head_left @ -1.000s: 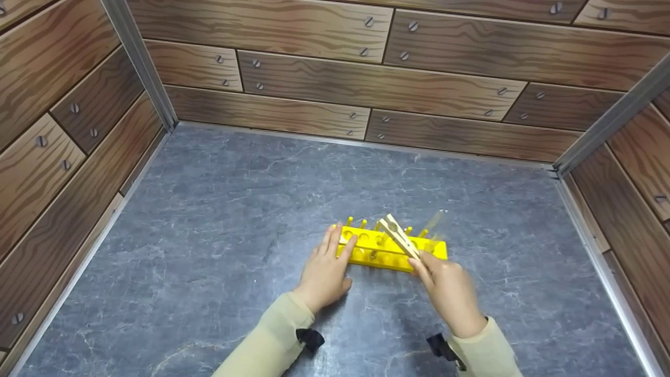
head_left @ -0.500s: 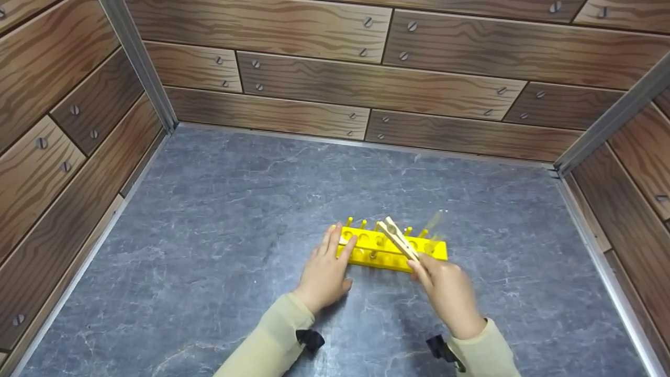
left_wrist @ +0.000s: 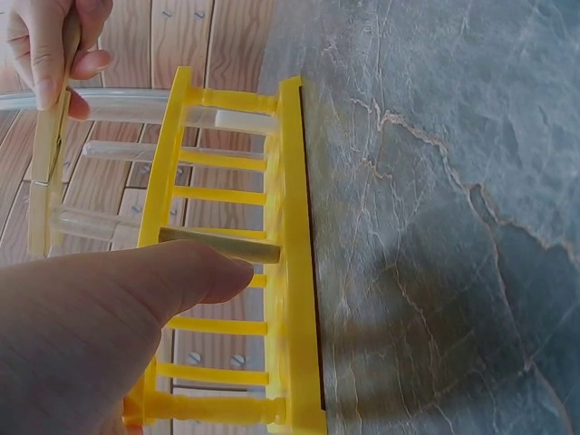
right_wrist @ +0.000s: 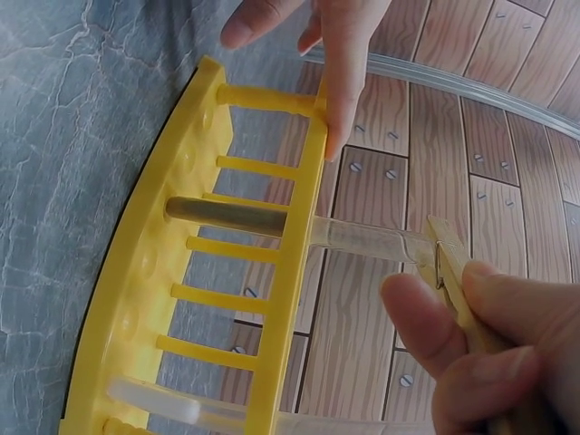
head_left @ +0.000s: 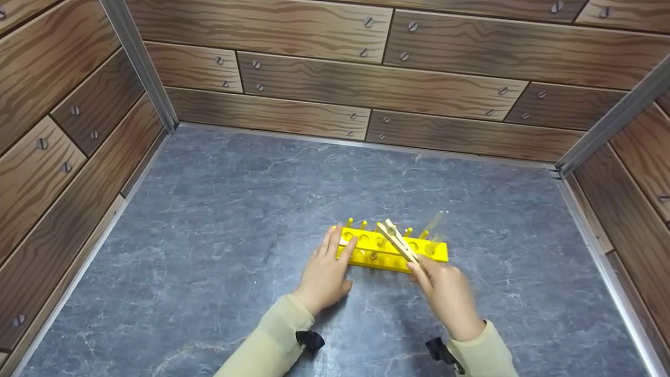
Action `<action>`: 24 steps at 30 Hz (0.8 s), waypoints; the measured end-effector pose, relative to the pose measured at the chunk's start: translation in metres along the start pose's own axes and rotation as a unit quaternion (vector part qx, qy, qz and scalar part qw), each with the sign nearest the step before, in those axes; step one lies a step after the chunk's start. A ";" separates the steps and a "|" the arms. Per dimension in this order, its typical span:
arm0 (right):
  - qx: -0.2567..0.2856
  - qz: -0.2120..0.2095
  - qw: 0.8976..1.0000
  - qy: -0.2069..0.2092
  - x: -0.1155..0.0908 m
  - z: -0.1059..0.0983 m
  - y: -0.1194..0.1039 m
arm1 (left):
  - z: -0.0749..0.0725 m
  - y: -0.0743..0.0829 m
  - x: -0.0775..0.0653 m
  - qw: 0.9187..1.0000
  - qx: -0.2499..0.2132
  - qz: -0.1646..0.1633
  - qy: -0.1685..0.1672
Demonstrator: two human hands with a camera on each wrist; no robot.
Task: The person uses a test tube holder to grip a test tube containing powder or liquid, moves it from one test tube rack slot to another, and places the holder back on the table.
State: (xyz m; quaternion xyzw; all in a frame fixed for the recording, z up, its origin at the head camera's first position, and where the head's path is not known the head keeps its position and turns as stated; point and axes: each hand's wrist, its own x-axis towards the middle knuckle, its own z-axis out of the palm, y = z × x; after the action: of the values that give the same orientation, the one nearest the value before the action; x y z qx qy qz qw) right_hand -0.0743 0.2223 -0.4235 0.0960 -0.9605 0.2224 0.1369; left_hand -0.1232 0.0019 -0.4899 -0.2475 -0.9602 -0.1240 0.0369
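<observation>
A yellow test tube rack (head_left: 439, 251) stands on the grey marbled surface. My left hand (head_left: 322, 275) rests straight fingers on its left end, with the thumb apart in front. My right hand (head_left: 453, 296) pinches a wooden test tube clamp (head_left: 400, 241) by its near end. In the right wrist view, the clamp's jaws sit at the upper end of a glass test tube (right_wrist: 367, 237), which stands in the rack with brownish contents (right_wrist: 227, 215) in its lower part. A second tube with white contents (right_wrist: 159, 399) stands at the rack's right end.
Upright pegs (head_left: 350, 222) line the rack's far side. In the left wrist view, another clear tube (left_wrist: 113, 150) shows near the white-filled one. Wood-patterned walls (head_left: 335, 73) with metal edging enclose the surface at the back and both sides.
My right hand and the clamp have lowered very slightly toward me. The left hand and the rack look the same.
</observation>
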 end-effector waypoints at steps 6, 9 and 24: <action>0.003 0.001 1.000 0.000 0.000 0.001 0.000 | -0.001 0.001 0.000 1.000 -0.002 -0.001 0.001; 0.002 0.002 1.000 0.000 -0.001 0.001 0.001 | -0.001 0.001 -0.001 1.000 -0.005 -0.002 0.000; -0.001 0.015 1.000 -0.015 -0.002 0.002 0.001 | 0.003 0.000 -0.001 1.000 0.003 0.001 0.012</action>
State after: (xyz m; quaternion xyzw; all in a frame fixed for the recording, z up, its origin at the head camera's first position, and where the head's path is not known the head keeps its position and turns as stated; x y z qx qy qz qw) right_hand -0.0734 0.2224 -0.4263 0.0850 -0.9640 0.2221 0.1193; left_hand -0.1226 0.0022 -0.4931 -0.2467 -0.9598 -0.1242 0.0489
